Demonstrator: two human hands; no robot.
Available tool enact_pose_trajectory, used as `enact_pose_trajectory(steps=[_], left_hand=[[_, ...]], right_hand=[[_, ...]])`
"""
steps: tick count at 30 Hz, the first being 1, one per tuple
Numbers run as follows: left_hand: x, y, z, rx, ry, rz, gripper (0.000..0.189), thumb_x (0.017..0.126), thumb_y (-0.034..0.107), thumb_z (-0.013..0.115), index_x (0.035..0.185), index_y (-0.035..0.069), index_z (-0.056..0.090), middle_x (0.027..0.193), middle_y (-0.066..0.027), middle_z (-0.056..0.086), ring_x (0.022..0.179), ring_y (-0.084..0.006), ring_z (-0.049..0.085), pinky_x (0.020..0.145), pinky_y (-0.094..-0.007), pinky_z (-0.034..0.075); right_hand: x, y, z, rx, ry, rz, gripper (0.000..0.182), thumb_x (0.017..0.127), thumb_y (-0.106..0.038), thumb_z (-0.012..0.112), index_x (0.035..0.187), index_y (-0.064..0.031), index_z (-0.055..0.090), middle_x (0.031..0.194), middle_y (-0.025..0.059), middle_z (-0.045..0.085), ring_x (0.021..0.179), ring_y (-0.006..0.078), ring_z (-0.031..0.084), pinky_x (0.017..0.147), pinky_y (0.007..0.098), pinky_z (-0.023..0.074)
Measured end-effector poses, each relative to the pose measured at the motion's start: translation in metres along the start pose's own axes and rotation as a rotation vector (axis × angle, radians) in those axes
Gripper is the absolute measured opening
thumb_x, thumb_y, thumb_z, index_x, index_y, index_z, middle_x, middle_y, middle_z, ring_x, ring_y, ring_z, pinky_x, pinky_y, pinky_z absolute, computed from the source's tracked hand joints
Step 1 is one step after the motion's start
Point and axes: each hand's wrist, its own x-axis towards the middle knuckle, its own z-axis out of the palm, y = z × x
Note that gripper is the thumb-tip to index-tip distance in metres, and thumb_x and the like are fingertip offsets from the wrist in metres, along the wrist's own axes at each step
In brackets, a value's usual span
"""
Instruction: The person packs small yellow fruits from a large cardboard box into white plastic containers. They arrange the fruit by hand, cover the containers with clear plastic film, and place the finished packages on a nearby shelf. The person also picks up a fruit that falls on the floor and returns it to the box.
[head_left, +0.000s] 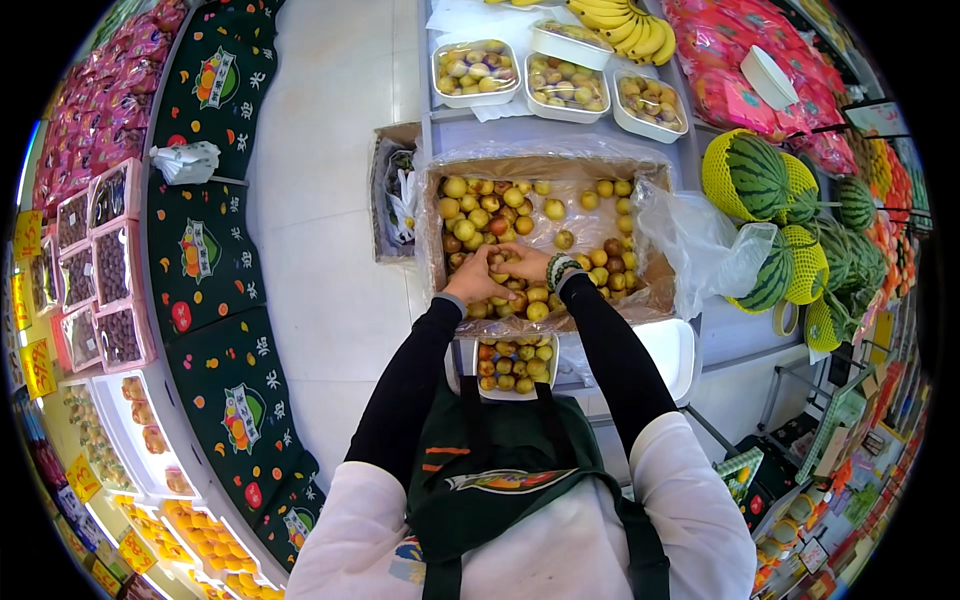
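Observation:
Both hands reach into a cardboard box (551, 324) lined with clear plastic and partly filled with small round yellow-green and reddish-brown fruits (480, 217), possibly plums or jujubes. My left hand (474, 279) has its fingers curved over the fruits near the box's front left. Close against it, my right hand (526, 262), with a beaded bracelet (559, 268) at the wrist, bends its fingers inward. Some fruits show between the hands; whether either grips one is hidden. Just below the box, a white tray (556, 367) holds several rows of the same fruits.
Covered fruit trays (475, 96) and bananas (626, 30) stand beyond the box. Watermelons (756, 169) in yellow nets lie to the right. An empty white tray (667, 356) sits at the front right. Loose plastic (686, 240) drapes over the box's right side. A smaller carton (390, 251) stands left.

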Motion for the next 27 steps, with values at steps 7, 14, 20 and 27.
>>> enact_pose_trajectory(steps=[7, 14, 20, 27], left_hand=[[-0.014, 0.016, 0.000, -0.406, -0.088, -0.155, 0.095, 0.065, 0.008, 0.085, 0.138, 0.001, 0.024, 0.128, -0.0165, 0.046, 0.108, -0.0247, 0.056, 0.068, -0.0348, 0.059], [-0.066, 0.025, -0.007, -0.283, 0.198, 0.307, 0.083, 0.069, 0.004, 0.080, 0.136, 0.003, 0.032, 0.124, -0.0121, 0.049, 0.109, -0.0196, 0.054, 0.085, -0.0296, 0.051], [-0.178, 0.035, 0.027, -0.124, 0.304, 0.485, 0.077, 0.070, 0.004, 0.079, 0.135, 0.003, 0.037, 0.127, -0.0099, 0.047, 0.116, -0.0187, 0.049, 0.094, -0.0301, 0.047], [-0.168, -0.083, 0.118, -0.376, 0.170, 0.206, 0.077, 0.070, 0.004, 0.080, 0.135, 0.000, 0.037, 0.127, -0.0110, 0.047, 0.117, -0.0199, 0.049, 0.097, -0.0306, 0.044]], right_hand=[[-0.026, 0.005, 0.000, 0.188, 0.013, 0.009, 0.074, 0.076, -0.044, 0.074, 0.137, -0.0169, 0.042, 0.122, 0.0117, 0.053, 0.108, 0.0218, 0.055, 0.074, 0.0384, 0.0558], [-0.094, -0.038, 0.013, 0.438, 0.078, -0.426, 0.058, 0.077, -0.017, 0.077, 0.128, -0.0120, 0.049, 0.104, 0.0064, 0.060, 0.082, 0.0155, 0.063, 0.061, 0.0282, 0.0585], [-0.179, -0.028, 0.074, 0.202, 0.296, -0.662, 0.061, 0.072, -0.016, 0.080, 0.126, -0.0063, 0.052, 0.115, 0.0086, 0.057, 0.108, 0.0177, 0.054, 0.091, 0.0313, 0.0462], [-0.158, 0.071, 0.158, 0.728, 0.152, -0.339, 0.055, 0.074, -0.012, 0.078, 0.123, -0.0048, 0.053, 0.114, 0.0099, 0.056, 0.097, 0.0172, 0.061, 0.074, 0.0299, 0.0558]])
